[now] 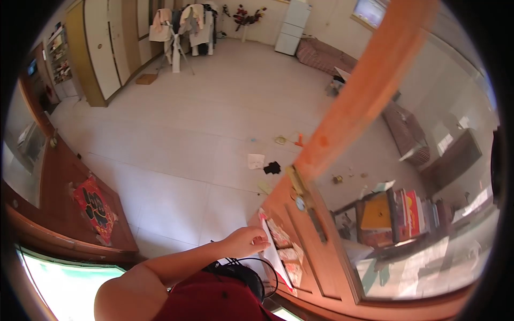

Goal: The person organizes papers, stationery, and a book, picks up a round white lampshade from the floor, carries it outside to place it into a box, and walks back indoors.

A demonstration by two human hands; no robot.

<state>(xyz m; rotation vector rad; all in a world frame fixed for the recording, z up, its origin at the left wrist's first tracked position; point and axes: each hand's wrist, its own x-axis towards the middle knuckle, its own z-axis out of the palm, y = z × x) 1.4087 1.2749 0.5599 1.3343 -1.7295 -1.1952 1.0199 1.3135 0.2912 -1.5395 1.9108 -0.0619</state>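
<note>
My left hand [246,242] is held across the front of my red top [217,299], its fingers curled in and closed. The inside of the palm is turned away, so I cannot make out whether anything is in it. Just right of the fingers is the orange-brown wooden door [321,267], with a torn red-and-white paper [284,241] on its lower panel. Whether the hand touches the paper or the door, I cannot tell. A thin black cord [276,278] loops below the hand beside a dark item at my waist. My right hand is out of view.
Another door leaf [64,187] with a red poster [95,209] stands at left. Ahead, small items and a black cloth [272,167] lie on the pale floor [176,117]. Farther off are wardrobes [96,48], a clothes rack [176,37], a fridge [293,27] and a sofa [326,56].
</note>
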